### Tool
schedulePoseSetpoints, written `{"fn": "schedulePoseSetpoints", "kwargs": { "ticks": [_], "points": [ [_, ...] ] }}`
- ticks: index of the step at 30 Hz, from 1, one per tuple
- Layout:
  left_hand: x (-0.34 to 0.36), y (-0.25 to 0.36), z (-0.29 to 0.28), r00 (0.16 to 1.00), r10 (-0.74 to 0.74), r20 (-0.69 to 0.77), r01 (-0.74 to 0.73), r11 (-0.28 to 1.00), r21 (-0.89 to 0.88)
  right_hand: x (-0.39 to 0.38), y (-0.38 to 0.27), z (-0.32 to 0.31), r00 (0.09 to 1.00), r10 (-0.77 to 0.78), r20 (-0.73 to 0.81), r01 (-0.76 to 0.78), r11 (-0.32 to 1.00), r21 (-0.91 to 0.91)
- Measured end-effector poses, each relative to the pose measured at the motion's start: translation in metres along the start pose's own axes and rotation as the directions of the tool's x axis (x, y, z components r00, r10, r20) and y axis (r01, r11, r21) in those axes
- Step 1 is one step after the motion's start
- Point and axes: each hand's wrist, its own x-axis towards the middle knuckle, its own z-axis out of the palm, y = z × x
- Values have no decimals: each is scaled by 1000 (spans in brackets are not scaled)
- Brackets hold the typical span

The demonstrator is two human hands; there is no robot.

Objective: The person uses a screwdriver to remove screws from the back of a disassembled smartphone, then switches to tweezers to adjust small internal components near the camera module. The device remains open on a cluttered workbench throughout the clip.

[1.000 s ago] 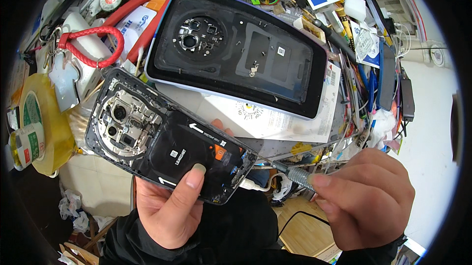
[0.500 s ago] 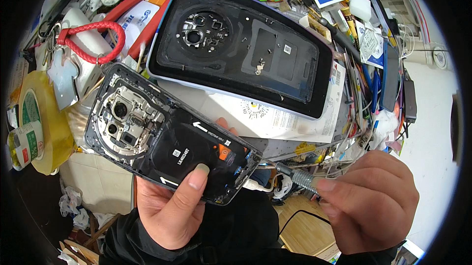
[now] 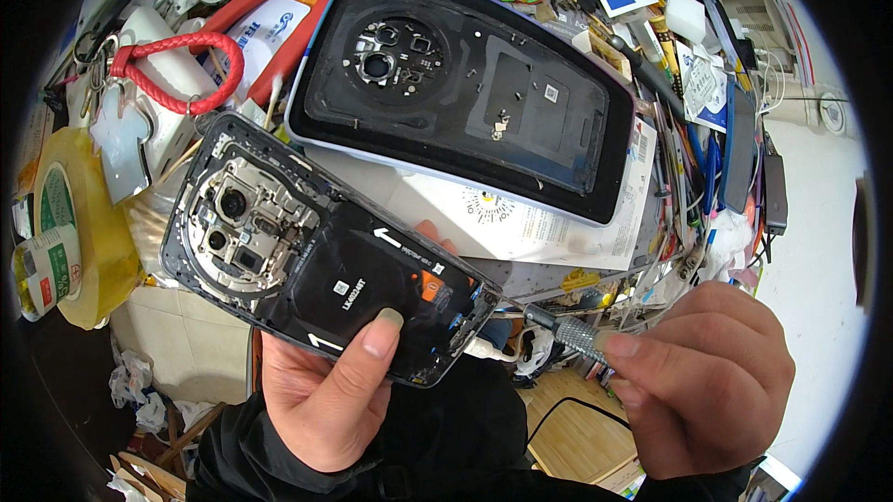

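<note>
An opened smartphone (image 3: 321, 265), its battery and round camera module bare, lies tilted in my left hand (image 3: 330, 390). My left thumb presses on the battery near the phone's lower end, with fingertips showing past the far edge. Between the thumb and fingers of my right hand (image 3: 712, 381) is a thin screwdriver (image 3: 579, 338) with a knurled metal handle. Its slim shaft reaches to the phone's lower right edge; whether the tip touches a screw is too small to tell. A white plug (image 3: 486, 349) on a cable is at that same end.
A padded tray (image 3: 619, 148) beyond the phone holds a black back cover (image 3: 419, 120) with several tiny screws and parts. Left are a red braided strap (image 3: 237, 74) and a yellow tape roll (image 3: 93, 260). Tools and cables crowd the bench's right side; printed paper (image 3: 577, 237) lies under the tray.
The view has shifted slightly, so the tray and bench sit a little further right. The phone has tilted a little in my left hand; the screwdriver stays at its lower edge.
</note>
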Motion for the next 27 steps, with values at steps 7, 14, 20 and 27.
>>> {"fn": "schedulePoseSetpoints", "kwargs": {
  "ticks": [7, 14, 20, 27],
  "points": [
    [-1, 0, 0, 1000, -10, 5, 10, 1000, -6, 1, -4, -1, 1000, 10, 1, -10, 998, -67],
    [-1, 2, -2, 1000, -20, 4, 20, 1000, 1, 12, -11, 2, 998, -63, 5, 63, 991, -115],
    [-1, -1, -3, 1000, 23, 14, -22, 999, -38, 19, -20, -3, 990, -111, 85, 129, 959, -250],
    [-3, 0, -6, 999, 14, 29, -14, 1000, -18, 24, -30, -16, 992, -111, 57, 125, 866, -484]
  ]
}}
